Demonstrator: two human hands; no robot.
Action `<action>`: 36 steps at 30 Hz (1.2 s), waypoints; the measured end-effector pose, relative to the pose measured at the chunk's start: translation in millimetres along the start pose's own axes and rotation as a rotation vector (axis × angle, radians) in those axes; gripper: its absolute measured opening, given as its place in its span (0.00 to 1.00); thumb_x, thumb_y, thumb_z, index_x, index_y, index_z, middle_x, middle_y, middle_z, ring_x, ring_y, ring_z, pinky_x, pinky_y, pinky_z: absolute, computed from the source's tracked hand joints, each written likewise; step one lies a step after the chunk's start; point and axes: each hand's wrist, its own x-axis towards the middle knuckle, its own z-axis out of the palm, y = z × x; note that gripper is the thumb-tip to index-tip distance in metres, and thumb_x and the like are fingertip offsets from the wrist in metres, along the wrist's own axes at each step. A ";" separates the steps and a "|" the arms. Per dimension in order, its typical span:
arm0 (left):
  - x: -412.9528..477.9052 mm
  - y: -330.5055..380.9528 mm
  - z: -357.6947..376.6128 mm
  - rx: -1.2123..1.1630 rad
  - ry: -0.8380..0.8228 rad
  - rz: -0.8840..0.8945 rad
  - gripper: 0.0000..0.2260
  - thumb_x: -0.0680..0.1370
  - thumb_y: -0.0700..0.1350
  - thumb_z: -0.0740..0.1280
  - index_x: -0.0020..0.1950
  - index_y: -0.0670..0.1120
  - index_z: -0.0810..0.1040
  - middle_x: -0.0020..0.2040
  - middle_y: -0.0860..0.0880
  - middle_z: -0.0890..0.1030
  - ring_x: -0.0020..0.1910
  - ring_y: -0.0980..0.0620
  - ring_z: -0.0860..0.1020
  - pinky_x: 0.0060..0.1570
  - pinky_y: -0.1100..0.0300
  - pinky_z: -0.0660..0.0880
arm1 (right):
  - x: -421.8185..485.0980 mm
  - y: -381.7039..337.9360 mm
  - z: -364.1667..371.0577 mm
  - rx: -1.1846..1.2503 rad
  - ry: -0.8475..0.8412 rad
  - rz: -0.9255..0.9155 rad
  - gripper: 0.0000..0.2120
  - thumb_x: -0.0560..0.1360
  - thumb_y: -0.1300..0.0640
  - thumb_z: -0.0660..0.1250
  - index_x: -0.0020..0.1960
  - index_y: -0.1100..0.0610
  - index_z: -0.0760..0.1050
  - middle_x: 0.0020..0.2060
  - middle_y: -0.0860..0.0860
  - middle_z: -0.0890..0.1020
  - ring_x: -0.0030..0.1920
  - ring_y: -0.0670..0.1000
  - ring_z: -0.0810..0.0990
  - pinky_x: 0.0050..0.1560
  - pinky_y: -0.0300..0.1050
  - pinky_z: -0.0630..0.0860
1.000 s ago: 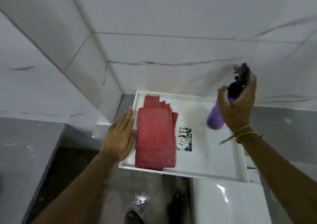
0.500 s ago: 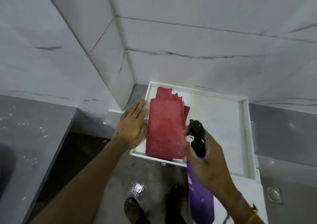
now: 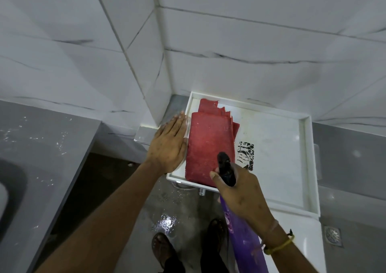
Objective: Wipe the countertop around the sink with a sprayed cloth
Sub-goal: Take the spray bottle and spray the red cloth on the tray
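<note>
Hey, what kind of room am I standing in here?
Most likely a bathroom or wash area: marble-look wall tiles, a floor drain in the wet floor, and a grey countertop with a basin edge at far left.

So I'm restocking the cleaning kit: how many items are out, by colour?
Red: 1, folded red cloth in the white tray
Purple: 1, purple spray bottle with black nozzle, held in the right hand
Total: 2
</note>
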 end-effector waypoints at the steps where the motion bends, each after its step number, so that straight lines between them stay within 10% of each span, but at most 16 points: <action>1: -0.1 -0.1 -0.3 0.001 0.002 0.003 0.33 0.76 0.56 0.36 0.78 0.43 0.45 0.80 0.46 0.47 0.79 0.51 0.46 0.78 0.51 0.50 | -2.7 -0.6 1.4 -0.018 0.000 -0.003 0.07 0.72 0.47 0.69 0.40 0.50 0.75 0.33 0.42 0.78 0.35 0.38 0.76 0.34 0.22 0.69; 11: 0.2 -0.1 -2.2 -0.001 -0.012 0.012 0.33 0.76 0.56 0.35 0.78 0.43 0.46 0.80 0.45 0.47 0.79 0.51 0.46 0.78 0.51 0.49 | -27.2 1.7 10.8 -0.057 0.023 0.006 0.10 0.72 0.46 0.68 0.36 0.46 0.71 0.30 0.43 0.78 0.34 0.42 0.77 0.32 0.27 0.68; 17: -2.3 6.2 -10.7 0.049 0.025 -0.024 0.29 0.79 0.52 0.48 0.77 0.41 0.55 0.79 0.42 0.57 0.78 0.45 0.56 0.75 0.46 0.58 | -24.1 -12.8 -12.8 0.111 0.079 -0.021 0.15 0.70 0.43 0.68 0.53 0.50 0.76 0.43 0.48 0.82 0.42 0.50 0.82 0.46 0.39 0.78; 22: -1.8 28.6 -17.7 0.129 0.152 0.151 0.17 0.72 0.41 0.70 0.59 0.37 0.77 0.51 0.38 0.83 0.46 0.39 0.82 0.48 0.47 0.80 | -13.5 -39.1 -60.0 0.299 0.293 -0.257 0.19 0.72 0.40 0.63 0.58 0.48 0.72 0.51 0.44 0.80 0.39 0.52 0.84 0.47 0.50 0.81; 28: 12.6 64.1 -30.6 -0.092 0.047 -0.246 0.17 0.78 0.42 0.60 0.66 0.38 0.68 0.59 0.38 0.77 0.58 0.40 0.74 0.55 0.49 0.75 | 41.8 -35.2 -114.7 0.338 0.563 -0.551 0.17 0.76 0.56 0.64 0.64 0.54 0.66 0.59 0.53 0.77 0.42 0.55 0.83 0.46 0.50 0.82; 36: 28.8 88.6 -35.3 -0.198 -0.030 -0.500 0.17 0.78 0.39 0.61 0.65 0.35 0.66 0.61 0.36 0.75 0.62 0.36 0.73 0.56 0.46 0.74 | 100.6 8.0 -141.8 0.315 0.769 -0.472 0.18 0.76 0.51 0.65 0.62 0.55 0.66 0.49 0.55 0.79 0.44 0.61 0.82 0.52 0.63 0.79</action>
